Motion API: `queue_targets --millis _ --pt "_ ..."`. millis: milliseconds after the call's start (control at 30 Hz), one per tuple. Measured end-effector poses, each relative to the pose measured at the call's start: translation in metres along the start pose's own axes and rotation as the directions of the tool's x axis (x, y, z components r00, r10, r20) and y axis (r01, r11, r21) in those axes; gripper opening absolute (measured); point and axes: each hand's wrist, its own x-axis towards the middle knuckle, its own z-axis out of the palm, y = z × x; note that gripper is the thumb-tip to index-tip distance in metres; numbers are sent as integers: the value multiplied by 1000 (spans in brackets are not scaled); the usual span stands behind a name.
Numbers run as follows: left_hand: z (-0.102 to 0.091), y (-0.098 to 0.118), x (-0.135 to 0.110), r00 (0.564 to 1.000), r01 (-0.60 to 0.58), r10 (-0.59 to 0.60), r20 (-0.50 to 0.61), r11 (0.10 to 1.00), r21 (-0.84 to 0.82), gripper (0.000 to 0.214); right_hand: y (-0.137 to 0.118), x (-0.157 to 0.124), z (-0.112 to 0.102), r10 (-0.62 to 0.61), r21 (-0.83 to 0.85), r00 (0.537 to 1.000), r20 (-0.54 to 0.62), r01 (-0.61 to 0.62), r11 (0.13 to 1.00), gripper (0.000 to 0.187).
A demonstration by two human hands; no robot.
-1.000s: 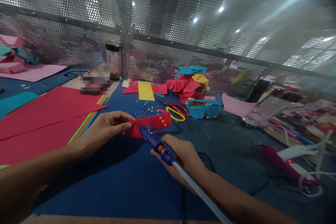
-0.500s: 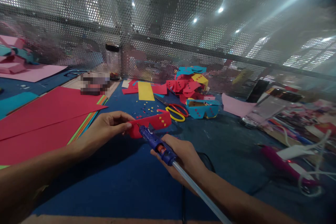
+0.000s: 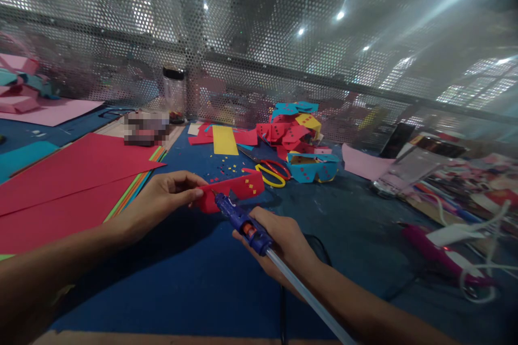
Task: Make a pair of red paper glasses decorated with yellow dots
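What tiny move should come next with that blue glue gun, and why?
Probably a gentle squeeze of the glue gun: the right hand holds its nozzle at the red paper, near where the left hand pinches it; yellow squares sit toward the other end.

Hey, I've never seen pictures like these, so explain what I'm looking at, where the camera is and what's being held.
There's no machine here: a person works with two bare hands, filmed by one head-worn camera looking forward and down. The left hand pinches a red paper piece dotted with yellow squares. The right hand grips a blue glue gun, its tip at the paper, with a clear stick extending from its back. On the blue tabletop lie scissors, a yellow strip, red sheets and a heap of coloured paper shapes.
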Motion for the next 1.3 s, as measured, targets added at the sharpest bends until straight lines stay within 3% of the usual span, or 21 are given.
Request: queue_targets --millis 633,767,967,1300 --pt "-1 -1 0 1000 0 0 -4 1000 7 27 -1 0 0 1 18 1000 -19 0 1000 9" --pt "0 -1 0 1000 7 -7 -9 1000 -16 28 -6 3 -5 10 75 1000 -28 -8 997 11" --pt "-1 -4 1 1000 21 -21 -7 998 -63 28 -16 7 -14 61 191 997 -53 -50 980 31" --pt "-1 -5 2 1000 27 -27 0 997 -69 26 -23 8 -21 137 302 990 16 -136 944 26"
